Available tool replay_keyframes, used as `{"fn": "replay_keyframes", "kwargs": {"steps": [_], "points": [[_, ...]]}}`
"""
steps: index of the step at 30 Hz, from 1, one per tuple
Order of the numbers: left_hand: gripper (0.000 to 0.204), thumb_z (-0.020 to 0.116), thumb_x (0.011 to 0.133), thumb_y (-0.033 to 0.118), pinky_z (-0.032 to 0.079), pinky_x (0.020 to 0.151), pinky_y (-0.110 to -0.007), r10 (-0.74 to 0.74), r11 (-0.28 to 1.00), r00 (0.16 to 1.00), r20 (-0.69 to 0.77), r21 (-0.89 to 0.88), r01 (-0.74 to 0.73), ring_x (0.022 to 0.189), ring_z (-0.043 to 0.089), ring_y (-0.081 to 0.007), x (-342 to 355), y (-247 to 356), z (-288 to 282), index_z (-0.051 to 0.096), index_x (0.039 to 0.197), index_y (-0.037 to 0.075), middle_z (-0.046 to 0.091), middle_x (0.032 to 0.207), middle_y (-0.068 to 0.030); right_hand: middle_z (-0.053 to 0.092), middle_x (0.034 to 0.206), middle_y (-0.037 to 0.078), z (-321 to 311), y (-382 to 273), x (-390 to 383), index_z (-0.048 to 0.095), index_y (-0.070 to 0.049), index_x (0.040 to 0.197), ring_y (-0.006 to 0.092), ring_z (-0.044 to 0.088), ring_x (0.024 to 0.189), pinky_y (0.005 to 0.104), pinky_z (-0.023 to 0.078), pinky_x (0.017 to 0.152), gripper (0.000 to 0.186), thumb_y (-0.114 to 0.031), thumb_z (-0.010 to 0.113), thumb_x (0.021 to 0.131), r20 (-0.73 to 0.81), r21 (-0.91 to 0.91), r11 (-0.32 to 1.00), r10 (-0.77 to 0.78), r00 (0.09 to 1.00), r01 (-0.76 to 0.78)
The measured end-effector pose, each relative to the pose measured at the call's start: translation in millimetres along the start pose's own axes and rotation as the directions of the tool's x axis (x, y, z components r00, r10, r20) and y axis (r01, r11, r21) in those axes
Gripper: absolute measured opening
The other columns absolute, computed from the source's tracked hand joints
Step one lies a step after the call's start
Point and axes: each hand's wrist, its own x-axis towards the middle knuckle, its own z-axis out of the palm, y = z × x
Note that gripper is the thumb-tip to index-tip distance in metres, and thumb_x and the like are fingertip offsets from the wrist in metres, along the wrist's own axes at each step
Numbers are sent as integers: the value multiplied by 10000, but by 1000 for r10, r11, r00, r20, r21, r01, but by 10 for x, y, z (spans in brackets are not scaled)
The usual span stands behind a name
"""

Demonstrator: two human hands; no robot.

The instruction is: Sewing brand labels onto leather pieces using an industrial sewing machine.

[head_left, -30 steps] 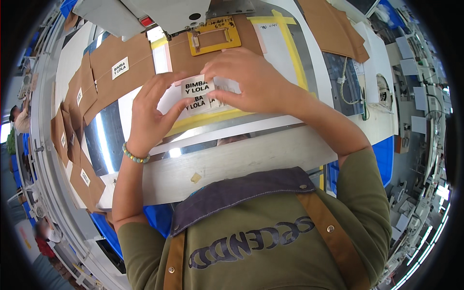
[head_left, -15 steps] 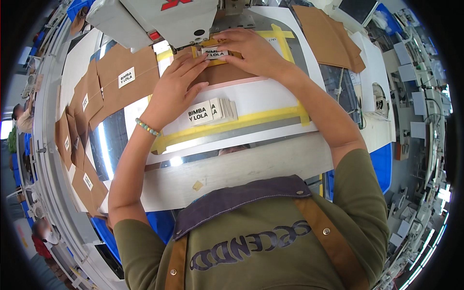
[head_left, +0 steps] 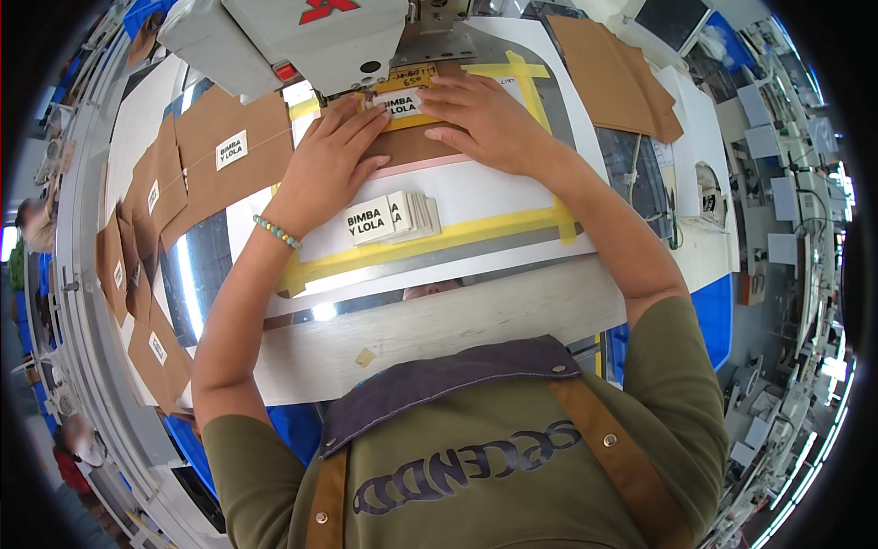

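Note:
A white fabric label [head_left: 400,104] with dark print lies in the window of a yellow template [head_left: 413,79], on top of a brown fabric piece [head_left: 409,144]. My left hand [head_left: 340,160] rests flat with its fingers stretched out, fingertips at the label's left edge. From the other side my right hand [head_left: 489,123] lies with fingers extended over the template, their tips by the label's right edge and the thumb apart. A sewing machine head [head_left: 311,46] stands just beyond my hands. Nearer to me sits a fanned stack of labels [head_left: 393,218] on the white board.
Brown pieces with labels [head_left: 210,137] spread over the left side. Plain brown pieces [head_left: 617,78] are piled at the far right. Yellow tape [head_left: 439,240] borders the white board [head_left: 512,197]. A blue bin [head_left: 713,320] is at the right edge; a screen [head_left: 672,23] stands beyond.
My right hand has shifted slightly toward me, uncovering more of the yellow template, and its thumb has come off the label. My left hand stays at the label's left edge. The whole view has shifted slightly.

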Motion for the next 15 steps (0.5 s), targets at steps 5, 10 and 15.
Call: {"fn": "replay_keyframes", "kwargs": {"steps": [5,10,15], "points": [[558,754,1010,233,428,1262,-482,-13,1000,1000,-20,-7,13,1544,468,-355,-36,9,-61,620,1527,70,619,1564,-112,690,1509,67,-41,31,151,740,-49,1384,306,531,1492,489,413,1248,479,-424,651,1099,38,-48,997,-64,997,66],[562,771,993,200,450,1241,-478,-57,995,998,-21,-86,55,1498,514,-361,-147,25,-249,624,1518,65,622,1561,-117,705,1477,73,-77,-15,270,737,-47,1383,303,579,1429,464,468,1200,480,-416,674,1082,97,-69,994,-82,992,89],[551,782,983,177,487,1195,-474,-94,984,995,-37,-153,87,1431,569,-371,-269,48,-396,642,1505,71,616,1578,-119,667,1546,57,-31,-78,294,741,-72,1399,286,578,1428,451,471,1204,474,-415,683,1077,118,110,993,-50,992,37]]}}
